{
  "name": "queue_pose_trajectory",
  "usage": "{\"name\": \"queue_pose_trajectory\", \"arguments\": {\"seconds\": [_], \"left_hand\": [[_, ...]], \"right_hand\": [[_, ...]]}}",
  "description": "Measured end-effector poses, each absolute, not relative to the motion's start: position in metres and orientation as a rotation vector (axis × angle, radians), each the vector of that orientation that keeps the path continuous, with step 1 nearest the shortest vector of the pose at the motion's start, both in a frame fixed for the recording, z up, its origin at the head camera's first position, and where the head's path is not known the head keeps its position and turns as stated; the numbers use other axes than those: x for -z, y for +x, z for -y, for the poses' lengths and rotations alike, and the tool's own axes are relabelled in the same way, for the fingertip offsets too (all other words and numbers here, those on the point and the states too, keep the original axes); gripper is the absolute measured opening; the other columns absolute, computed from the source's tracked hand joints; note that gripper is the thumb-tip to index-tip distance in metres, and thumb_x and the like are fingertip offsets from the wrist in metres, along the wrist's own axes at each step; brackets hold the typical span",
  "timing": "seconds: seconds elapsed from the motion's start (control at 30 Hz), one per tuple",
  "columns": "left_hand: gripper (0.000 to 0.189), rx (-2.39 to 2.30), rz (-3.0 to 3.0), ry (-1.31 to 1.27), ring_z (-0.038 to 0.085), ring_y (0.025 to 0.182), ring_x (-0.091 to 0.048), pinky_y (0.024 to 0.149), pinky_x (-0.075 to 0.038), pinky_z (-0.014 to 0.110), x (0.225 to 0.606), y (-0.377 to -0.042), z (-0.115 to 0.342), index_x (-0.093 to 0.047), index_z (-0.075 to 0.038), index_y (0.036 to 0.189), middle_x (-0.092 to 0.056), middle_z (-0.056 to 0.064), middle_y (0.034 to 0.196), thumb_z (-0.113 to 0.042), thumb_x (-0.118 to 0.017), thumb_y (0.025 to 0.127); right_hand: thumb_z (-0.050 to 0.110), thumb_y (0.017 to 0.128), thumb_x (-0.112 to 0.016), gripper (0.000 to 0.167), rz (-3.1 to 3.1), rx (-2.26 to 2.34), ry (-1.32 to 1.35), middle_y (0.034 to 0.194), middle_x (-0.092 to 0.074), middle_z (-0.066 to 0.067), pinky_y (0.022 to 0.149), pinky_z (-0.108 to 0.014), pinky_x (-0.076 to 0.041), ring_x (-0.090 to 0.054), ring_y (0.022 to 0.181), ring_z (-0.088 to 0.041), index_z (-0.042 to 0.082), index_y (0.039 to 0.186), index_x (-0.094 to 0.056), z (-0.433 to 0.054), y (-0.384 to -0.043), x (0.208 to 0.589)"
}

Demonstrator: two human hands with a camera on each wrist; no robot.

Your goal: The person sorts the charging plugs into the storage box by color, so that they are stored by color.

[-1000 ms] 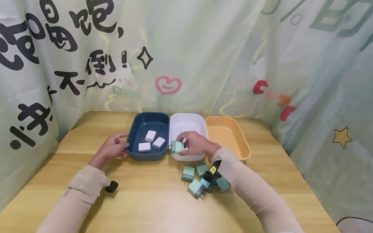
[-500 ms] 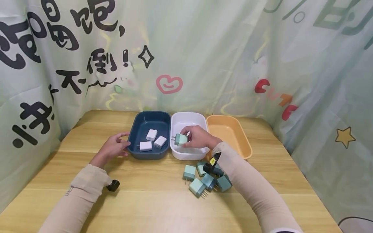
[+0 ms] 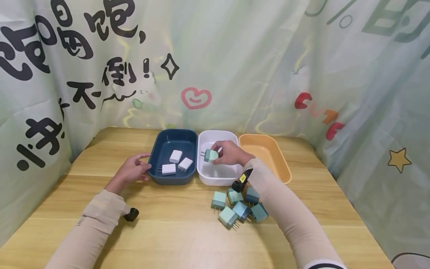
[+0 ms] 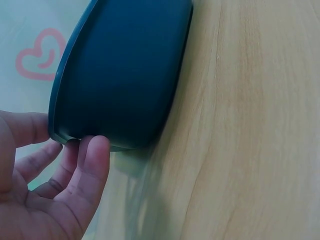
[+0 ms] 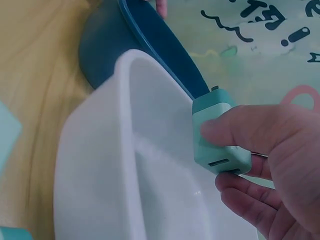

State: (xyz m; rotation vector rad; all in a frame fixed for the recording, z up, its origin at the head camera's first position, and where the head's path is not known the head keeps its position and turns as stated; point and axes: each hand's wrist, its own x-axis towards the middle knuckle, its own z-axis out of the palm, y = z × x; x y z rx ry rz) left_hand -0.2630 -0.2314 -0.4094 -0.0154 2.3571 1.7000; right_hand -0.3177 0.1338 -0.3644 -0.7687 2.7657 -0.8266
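My right hand (image 3: 230, 153) pinches a light green charger plug (image 3: 211, 155) above the white bin (image 3: 220, 179), with its prongs pointing left. The right wrist view shows the thumb on one side of that charger (image 5: 210, 145) and fingers on the other, ports facing me. My left hand (image 3: 131, 170) rests at the left rim of the dark blue bin (image 3: 171, 180). In the left wrist view its thumb meets the rim and its fingertips (image 4: 97, 150) touch the outer wall. Three white charger plugs (image 3: 168, 169) lie inside the blue bin.
Several green and blue charger plugs (image 3: 228, 216) lie in a loose pile before the white bin, under the right wrist. A yellow bin (image 3: 268, 157) stands to the right of the white one. A printed curtain (image 3: 235, 67) hangs behind the wooden table (image 3: 168, 231).
My right hand has carried the green charger plug from the white bin's left edge backward and slightly right, over its inside. The left hand stays at the blue bin.
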Motion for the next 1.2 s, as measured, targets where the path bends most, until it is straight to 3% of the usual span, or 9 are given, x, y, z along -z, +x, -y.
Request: {"name": "queue_pose_trajectory", "arguments": {"seconds": [0.73,0.97,1.2], "left_hand": [[0.057,-1.692,-2.362,-0.026,0.025,0.079,-0.061,0.069,-0.058,0.035,0.4135,-0.2644,0.2301,-0.032,-0.005,0.15,-0.049,0.026,0.117,-0.007,-0.054,0.098],[0.057,-1.718,-2.353,0.001,0.023,0.079,-0.06,0.067,-0.058,0.034,0.4115,-0.2651,0.23,-0.031,-0.004,0.15,-0.049,0.026,0.117,-0.006,-0.053,0.098],[0.058,-1.704,-2.363,0.006,0.023,0.08,-0.06,0.068,-0.058,0.035,0.41,-0.263,0.2307,-0.029,-0.004,0.151,-0.05,0.026,0.118,-0.007,-0.053,0.099]], "right_hand": [[0.019,0.077,-0.083,0.039,-2.78,0.82,-0.682,0.101,-0.064,-0.004,0.08,-0.029,-0.053,-0.061,0.083,-0.017,0.007,0.11,-0.065,-0.1387,-0.3229,0.3672],[0.012,0.083,-0.076,0.03,-2.821,0.884,-0.735,0.094,-0.064,-0.008,0.08,-0.029,-0.054,-0.063,0.081,-0.018,-0.001,0.107,-0.065,-0.1396,-0.3246,0.3663],[0.014,0.083,-0.076,0.037,-2.785,0.91,-0.715,0.101,-0.064,-0.014,0.08,-0.031,-0.054,-0.063,0.083,-0.019,-0.002,0.114,-0.063,-0.1409,-0.3215,0.3639]]}}
